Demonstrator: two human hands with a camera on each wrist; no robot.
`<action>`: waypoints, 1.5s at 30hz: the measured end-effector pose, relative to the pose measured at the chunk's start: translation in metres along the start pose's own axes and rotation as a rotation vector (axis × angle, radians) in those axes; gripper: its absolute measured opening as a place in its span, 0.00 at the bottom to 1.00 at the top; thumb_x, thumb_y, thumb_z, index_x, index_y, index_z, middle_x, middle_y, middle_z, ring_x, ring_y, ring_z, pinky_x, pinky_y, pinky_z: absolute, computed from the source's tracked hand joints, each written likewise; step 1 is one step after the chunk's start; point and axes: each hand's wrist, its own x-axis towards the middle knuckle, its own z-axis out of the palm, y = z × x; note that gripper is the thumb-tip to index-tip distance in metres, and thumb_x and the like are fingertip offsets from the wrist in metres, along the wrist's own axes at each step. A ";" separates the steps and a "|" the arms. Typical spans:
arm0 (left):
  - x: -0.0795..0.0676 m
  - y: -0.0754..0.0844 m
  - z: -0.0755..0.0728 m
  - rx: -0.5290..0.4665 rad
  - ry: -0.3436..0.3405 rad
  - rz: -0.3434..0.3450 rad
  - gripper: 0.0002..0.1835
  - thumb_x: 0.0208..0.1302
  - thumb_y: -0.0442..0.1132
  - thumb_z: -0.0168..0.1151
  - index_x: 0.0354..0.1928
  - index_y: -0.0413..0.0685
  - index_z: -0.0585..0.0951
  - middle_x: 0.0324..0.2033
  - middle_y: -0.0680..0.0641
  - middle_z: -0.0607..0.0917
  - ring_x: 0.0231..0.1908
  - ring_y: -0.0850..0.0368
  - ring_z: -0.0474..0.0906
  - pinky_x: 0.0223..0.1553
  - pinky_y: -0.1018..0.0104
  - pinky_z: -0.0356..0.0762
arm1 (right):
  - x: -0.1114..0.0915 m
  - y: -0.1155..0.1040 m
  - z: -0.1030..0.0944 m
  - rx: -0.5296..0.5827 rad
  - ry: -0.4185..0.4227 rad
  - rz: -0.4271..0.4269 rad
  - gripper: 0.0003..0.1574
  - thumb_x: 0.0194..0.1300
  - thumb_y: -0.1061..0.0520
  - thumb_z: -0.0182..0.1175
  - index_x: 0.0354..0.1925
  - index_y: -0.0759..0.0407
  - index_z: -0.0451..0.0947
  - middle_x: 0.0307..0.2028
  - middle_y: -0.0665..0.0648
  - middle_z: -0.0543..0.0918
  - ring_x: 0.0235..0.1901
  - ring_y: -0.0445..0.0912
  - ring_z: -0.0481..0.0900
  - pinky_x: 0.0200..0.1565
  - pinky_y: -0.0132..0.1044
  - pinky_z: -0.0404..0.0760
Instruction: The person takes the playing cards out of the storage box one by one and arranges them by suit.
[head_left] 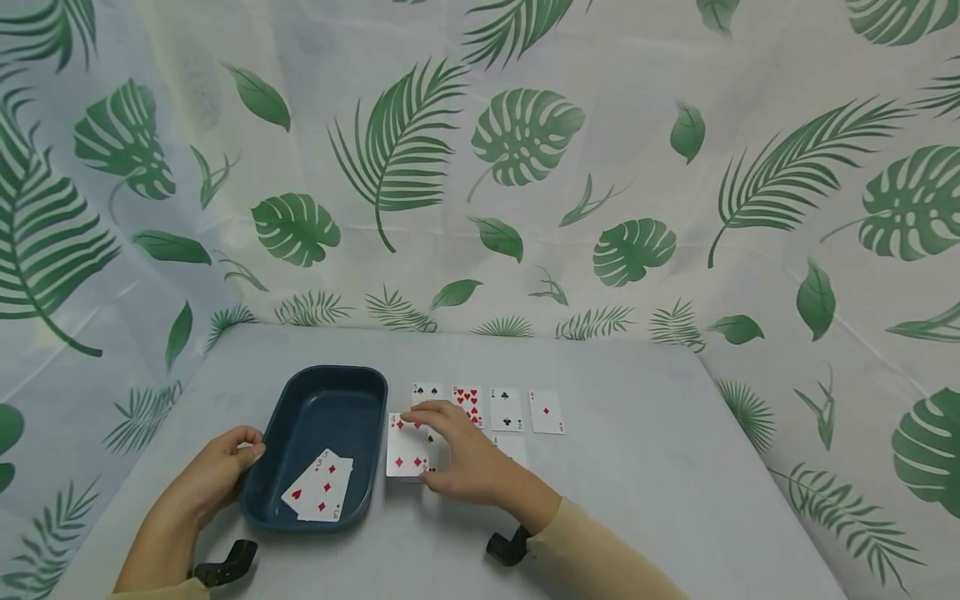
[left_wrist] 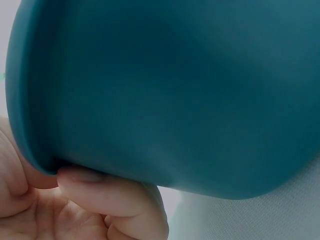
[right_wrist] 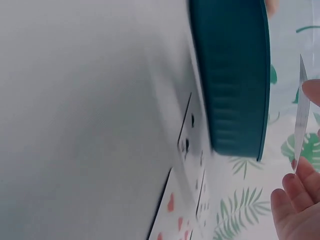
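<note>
My left hand (head_left: 216, 467) grips the left rim of a dark blue tray (head_left: 252, 492), its thumb by the rim and fingers curled under the lip in the left wrist view. Inside the tray, towards the near end, lie two overlapping playing cards (head_left: 330, 492), a diamond card over a heart card. Just right of the tray, my right hand (head_left: 472, 462) pinches a four of diamonds (head_left: 407, 454) between thumb and fingers. In the right wrist view this held card (right_wrist: 301, 117) shows nearly edge-on, raised off the table.
Beyond my right hand runs a row of face-up cards, including a red heart card (head_left: 467, 396), a two of clubs (head_left: 506, 410) and an ace of diamonds (head_left: 547, 412). Another ace (head_left: 513, 447) lies nearer, partly behind the hand. Leaf-patterned cloth (head_left: 525, 275) walls the white table.
</note>
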 end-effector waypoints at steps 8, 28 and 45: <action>0.001 -0.002 0.000 0.004 0.001 -0.001 0.09 0.86 0.34 0.41 0.56 0.35 0.67 0.29 0.52 0.79 0.30 0.57 0.79 0.33 0.60 0.80 | -0.015 0.014 -0.013 0.051 0.005 0.071 0.54 0.60 0.59 0.78 0.76 0.31 0.68 0.76 0.41 0.68 0.79 0.44 0.66 0.74 0.54 0.73; 0.002 -0.002 0.001 0.027 0.017 0.003 0.09 0.86 0.34 0.41 0.56 0.35 0.67 0.29 0.51 0.78 0.31 0.56 0.79 0.33 0.60 0.80 | -0.065 0.060 -0.045 0.030 0.074 0.240 0.56 0.55 0.63 0.80 0.76 0.35 0.70 0.72 0.38 0.71 0.74 0.48 0.73 0.71 0.57 0.75; 0.002 -0.002 0.001 0.023 0.013 -0.003 0.09 0.87 0.34 0.41 0.56 0.35 0.67 0.30 0.51 0.78 0.31 0.56 0.79 0.33 0.59 0.80 | -0.098 0.085 -0.070 -0.022 0.100 0.392 0.54 0.57 0.63 0.80 0.74 0.31 0.71 0.74 0.46 0.73 0.78 0.56 0.68 0.74 0.63 0.70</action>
